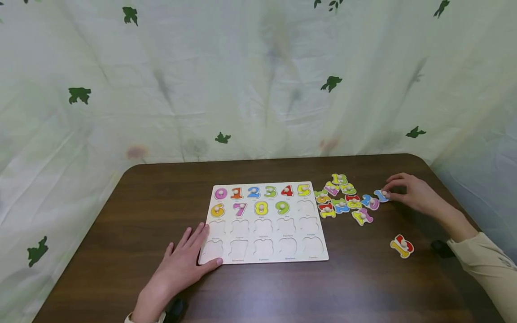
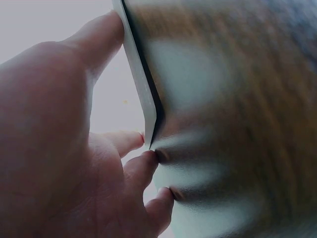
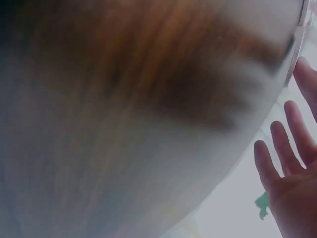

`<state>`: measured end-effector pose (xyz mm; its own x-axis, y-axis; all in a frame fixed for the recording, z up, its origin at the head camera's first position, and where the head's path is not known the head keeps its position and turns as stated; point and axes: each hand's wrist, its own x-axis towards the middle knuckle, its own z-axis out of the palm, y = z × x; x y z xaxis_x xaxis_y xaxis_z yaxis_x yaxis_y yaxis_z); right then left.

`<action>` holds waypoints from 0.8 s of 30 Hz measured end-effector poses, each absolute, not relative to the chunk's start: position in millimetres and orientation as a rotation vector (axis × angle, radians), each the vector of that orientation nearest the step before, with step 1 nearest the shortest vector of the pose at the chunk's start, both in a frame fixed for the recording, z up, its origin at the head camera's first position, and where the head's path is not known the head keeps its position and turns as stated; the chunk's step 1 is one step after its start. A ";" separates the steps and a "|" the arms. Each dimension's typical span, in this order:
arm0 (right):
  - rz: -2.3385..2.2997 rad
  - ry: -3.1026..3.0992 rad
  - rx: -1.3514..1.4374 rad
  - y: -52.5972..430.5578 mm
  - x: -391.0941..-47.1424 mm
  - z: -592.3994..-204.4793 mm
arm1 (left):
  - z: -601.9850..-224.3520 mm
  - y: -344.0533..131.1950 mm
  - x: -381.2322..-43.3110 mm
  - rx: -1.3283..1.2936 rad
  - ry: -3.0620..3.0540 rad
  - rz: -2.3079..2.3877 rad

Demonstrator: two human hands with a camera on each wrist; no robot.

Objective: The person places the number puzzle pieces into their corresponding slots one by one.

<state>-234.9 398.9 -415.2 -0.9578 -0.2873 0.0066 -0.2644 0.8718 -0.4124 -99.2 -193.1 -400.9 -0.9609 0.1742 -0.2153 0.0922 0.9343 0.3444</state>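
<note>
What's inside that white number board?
Number pieces 0 through 9 sit in the upper two rows of the white board. What lies beneath them is hidden, as is the bit of edge under the left hand.

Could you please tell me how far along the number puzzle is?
Done: numbers 0 to 9 sit in the board. In hand: the right hand pinches a blue piece. Remaining: eleven empty recesses, with loose number pieces beside the board.

Dark table (image 1: 258, 287); pale leaf-marked backdrop (image 1: 242, 80), probably cloth.
</note>
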 end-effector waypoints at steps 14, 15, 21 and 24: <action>-0.770 3.076 -0.457 392.1 -222.6 -412.3 | -401.6 -193.6 -98.9 0.209 2.858 0.481; -0.789 3.074 -0.466 389.5 -221.8 -411.6 | -401.5 -193.6 -98.9 0.208 2.857 0.481; -0.866 3.074 -0.579 369.9 -219.5 -405.5 | -402.0 -193.3 -99.6 0.200 2.849 0.480; -0.891 3.068 -0.617 359.4 -219.6 -402.3 | -402.6 -193.4 -99.7 0.201 2.850 0.480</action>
